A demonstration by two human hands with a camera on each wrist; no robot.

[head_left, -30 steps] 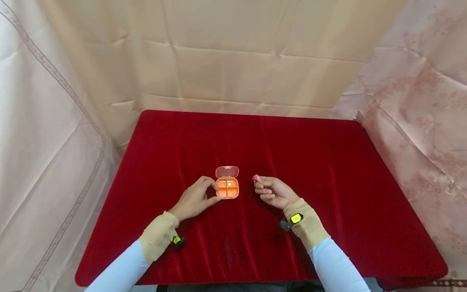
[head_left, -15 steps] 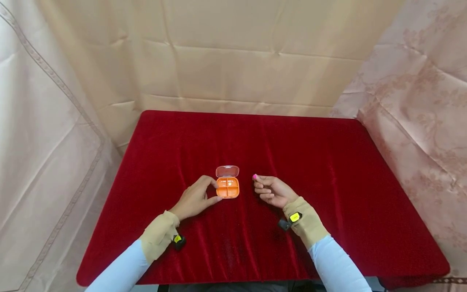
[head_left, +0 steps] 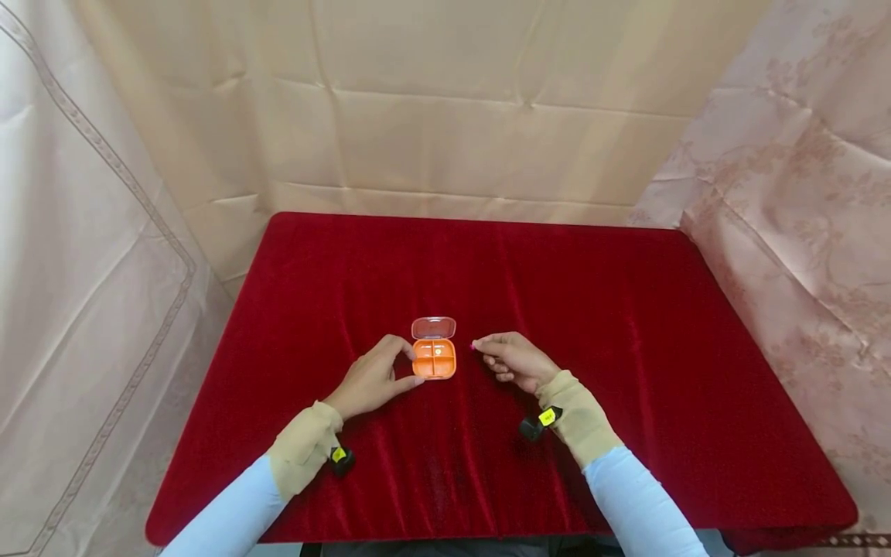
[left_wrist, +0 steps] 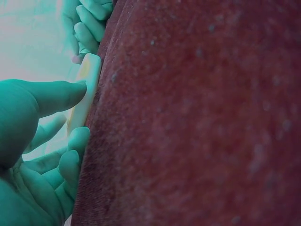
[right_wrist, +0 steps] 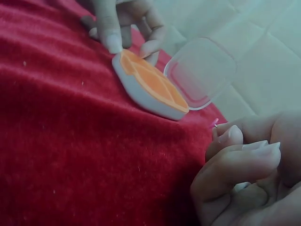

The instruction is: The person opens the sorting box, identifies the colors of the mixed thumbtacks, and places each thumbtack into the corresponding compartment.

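Observation:
An orange pill box [head_left: 435, 368] with four-way dividers lies on the red cloth, its clear lid [head_left: 434, 328] swung up at the back. In its rear right compartment sits a small pale item [head_left: 438, 351], too small to identify. My left hand [head_left: 372, 377] grips the box's left side between thumb and fingers. To the right of the box, my right hand [head_left: 518, 360] pinches a tiny pink piece [right_wrist: 214, 123] with a thin shiny metal bit, apart from the box. Something whitish [right_wrist: 241, 186] shows among that hand's curled fingers; its kind cannot be told.
A red velvet cloth [head_left: 557, 286] covers the table, with soft folds running front to back. Beige drapes [head_left: 445, 139] hang behind, with pale drapes at both sides. A small camera is strapped on each wrist.
My right hand has moved a little left, toward the box, and its fingertips now point lower with the pink piece. The left hand and the pill box have stayed put.

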